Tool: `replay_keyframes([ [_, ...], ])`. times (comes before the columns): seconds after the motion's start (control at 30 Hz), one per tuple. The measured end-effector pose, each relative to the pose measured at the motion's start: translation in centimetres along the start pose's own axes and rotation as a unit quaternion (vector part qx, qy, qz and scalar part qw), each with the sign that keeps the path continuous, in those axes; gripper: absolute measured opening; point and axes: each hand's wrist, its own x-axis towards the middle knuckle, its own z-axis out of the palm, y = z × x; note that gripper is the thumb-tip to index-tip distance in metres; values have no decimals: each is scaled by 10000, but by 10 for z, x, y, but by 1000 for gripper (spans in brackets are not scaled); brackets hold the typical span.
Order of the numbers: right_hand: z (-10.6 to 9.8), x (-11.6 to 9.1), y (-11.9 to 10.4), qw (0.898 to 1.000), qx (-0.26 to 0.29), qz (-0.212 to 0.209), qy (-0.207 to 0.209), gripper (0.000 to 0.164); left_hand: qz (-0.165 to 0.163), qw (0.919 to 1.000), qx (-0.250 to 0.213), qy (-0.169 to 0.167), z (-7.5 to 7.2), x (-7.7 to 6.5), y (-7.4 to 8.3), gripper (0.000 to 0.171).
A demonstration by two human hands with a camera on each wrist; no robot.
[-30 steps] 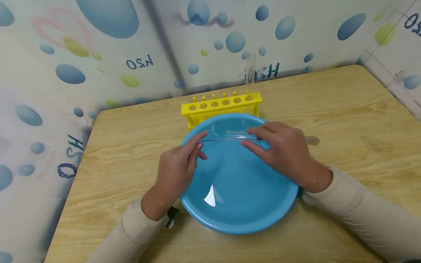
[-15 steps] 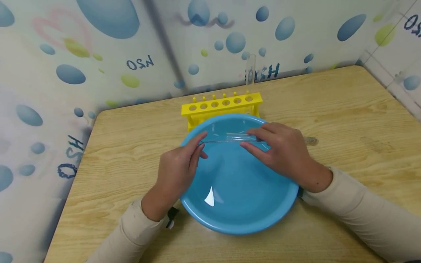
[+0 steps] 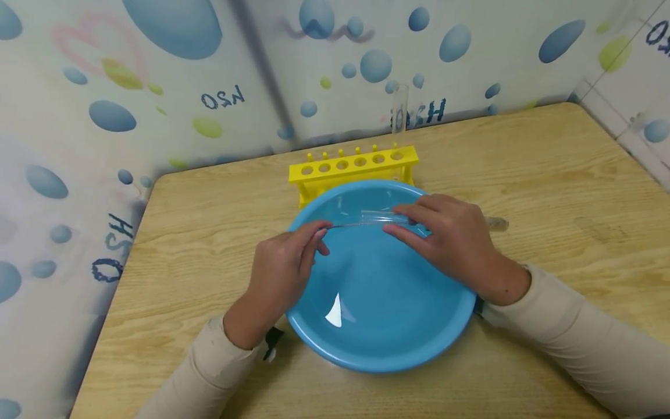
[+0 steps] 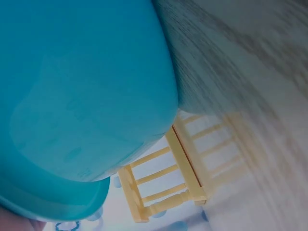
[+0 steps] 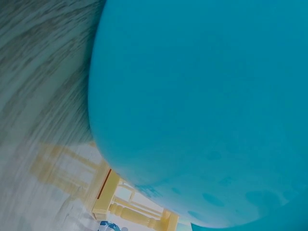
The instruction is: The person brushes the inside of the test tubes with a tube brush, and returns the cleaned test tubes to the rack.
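Observation:
In the head view, my left hand (image 3: 280,262) pinches the thin twisted-wire handle of a test tube brush (image 3: 348,224) between thumb and index finger. The wire runs right into a clear glass test tube (image 3: 378,217), held lengthwise by my right hand (image 3: 455,241) above a blue basin (image 3: 382,366). The tube's open mouth faces left. Its rounded end shows beyond the right hand, with the greyish brush head inside; the tube's middle is hidden by the fingers. In the left wrist view the basin's outer wall (image 4: 96,86) fills the left, with a bit of hand at the lower corner.
Behind the basin stands a yellow test tube rack (image 3: 353,164). Another clear test tube (image 3: 400,110) stands upright in its right-end hole. The wooden table (image 3: 193,233) meets a wall (image 3: 173,116) patterned with blue and green drops at the back and left.
My left index finger has come down and the fingertips have shifted slightly right along the wire, covering its end. The right hand, tube and basin stay in place.

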Motion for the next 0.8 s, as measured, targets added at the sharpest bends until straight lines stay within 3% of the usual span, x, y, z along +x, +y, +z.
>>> replay_keyframes([
  [0.1,0,0,0,10000,-6,-32,11,41,-62,9985,-525,-170,0,0,-3,14],
  [0.17,0,0,0,10000,-23,-92,13,41,-182,9924,-1167,-356,1,0,-7,11],
  [0.3,0,0,0,9994,-81,-332,41,42,-382,9648,-2510,-692,0,0,-14,24],
  [0.4,0,-1,1,9986,-79,-524,78,44,-462,9445,-3142,-838,-2,1,-18,32],
  [0.5,0,-2,1,9971,-41,-751,124,46,-610,9304,-3514,-850,-3,1,-20,36],
  [0.63,-1,-4,1,9935,12,-1128,160,48,-884,9169,-3841,-627,-4,1,-21,38],
  [0.73,-1,-4,0,9919,48,-1264,139,47,-1015,9138,-3914,-382,-4,1,-20,39],
  [0.8,-1,-3,0,9922,87,-1237,128,48,-1062,9166,-3843,-299,-3,1,-20,39],
])
